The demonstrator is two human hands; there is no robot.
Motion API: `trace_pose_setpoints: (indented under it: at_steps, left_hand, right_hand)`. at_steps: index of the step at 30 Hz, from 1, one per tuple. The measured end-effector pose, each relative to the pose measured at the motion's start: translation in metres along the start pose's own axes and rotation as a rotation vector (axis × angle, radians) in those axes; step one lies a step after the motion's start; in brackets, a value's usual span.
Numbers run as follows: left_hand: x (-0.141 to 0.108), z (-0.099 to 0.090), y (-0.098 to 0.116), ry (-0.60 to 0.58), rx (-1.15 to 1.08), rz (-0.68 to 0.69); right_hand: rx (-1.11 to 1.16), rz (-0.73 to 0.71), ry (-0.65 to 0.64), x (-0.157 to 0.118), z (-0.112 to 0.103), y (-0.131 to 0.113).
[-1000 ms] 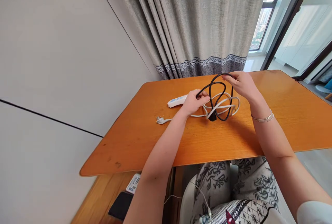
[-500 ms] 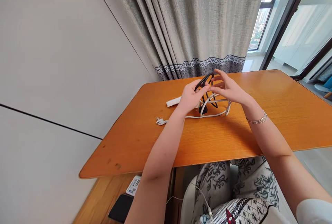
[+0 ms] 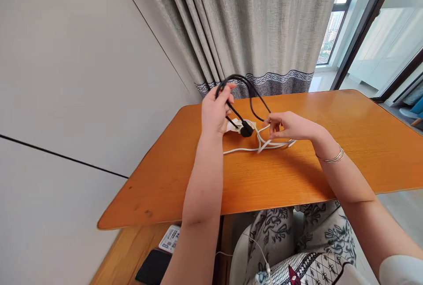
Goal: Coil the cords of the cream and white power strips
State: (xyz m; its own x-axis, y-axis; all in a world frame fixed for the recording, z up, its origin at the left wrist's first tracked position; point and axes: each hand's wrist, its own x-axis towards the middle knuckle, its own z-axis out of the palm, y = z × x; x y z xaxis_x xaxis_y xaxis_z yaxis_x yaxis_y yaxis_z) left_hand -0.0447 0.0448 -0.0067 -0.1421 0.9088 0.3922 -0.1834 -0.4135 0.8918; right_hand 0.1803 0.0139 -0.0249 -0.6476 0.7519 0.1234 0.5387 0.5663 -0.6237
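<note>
Gathered loops of a black cable [image 3: 250, 83] are held up in my left hand [image 3: 216, 109], closed around them, above the table. A black plug [image 3: 246, 129] hangs at the cable's lower end, in front of a white power strip [image 3: 234, 125] that my left hand and wrist partly cover. My right hand [image 3: 287, 125] is lower and to the right, its fingers pinched on the white cord [image 3: 264, 145], which lies in loose loops on the table. Part of the black cable reaches close to the right fingertips; whether they touch it, I cannot tell.
The orange-brown wooden table [image 3: 185, 183] has rounded corners. Behind it hangs a grey curtain [image 3: 257, 25], with a white wall panel [image 3: 59, 78] on the left. Below the table's front edge are a black flat object [image 3: 153, 267] and a white printed card or box [image 3: 170, 238].
My left hand has moved left and up, drawing out the black loops. My right hand has dropped to the white cord, and its fingers have closed. The black plug has shifted left.
</note>
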Motion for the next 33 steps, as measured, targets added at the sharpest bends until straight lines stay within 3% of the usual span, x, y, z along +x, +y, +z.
trace_pose_setpoints:
  at_steps: [3,5,7,12,17,22,25,28,31,33]
  left_hand:
    - [0.001,-0.011,0.017,0.094,-0.097,0.038]
    - [-0.002,-0.014,0.026,0.139,-0.169,0.093]
    - [-0.008,-0.013,0.033,0.137,-0.203,0.161]
    - [-0.029,0.006,0.035,-0.008,-0.151,0.191]
    - [-0.047,0.028,0.024,-0.139,-0.086,0.122]
    - [-0.050,0.038,0.009,-0.287,-0.111,0.036]
    - [-0.046,0.036,0.008,-0.209,-0.131,0.039]
    - [-0.039,0.029,0.018,-0.099,-0.155,0.046]
    - [-0.028,0.018,0.035,-0.009,-0.164,0.055]
    - [-0.018,0.008,0.048,0.066,-0.151,0.072]
  right_hand:
    - [-0.104,0.073,-0.182,-0.001,0.001,-0.003]
    - [-0.136,0.080,-0.232,0.000,0.004,-0.003]
    - [-0.115,0.046,-0.169,0.003,0.009,-0.003]
    - [0.092,-0.114,0.225,0.009,0.026,-0.005]
    - [0.180,-0.272,0.298,0.014,0.045,-0.013]
    - [0.063,-0.239,0.282,0.017,0.052,-0.018]
    - [0.195,-0.210,0.329,0.015,0.042,-0.015]
    - [0.461,-0.106,0.517,0.005,0.017,0.001]
    - [0.540,0.019,0.741,-0.015,-0.016,0.031]
    - [0.468,0.158,0.855,-0.035,-0.038,0.057]
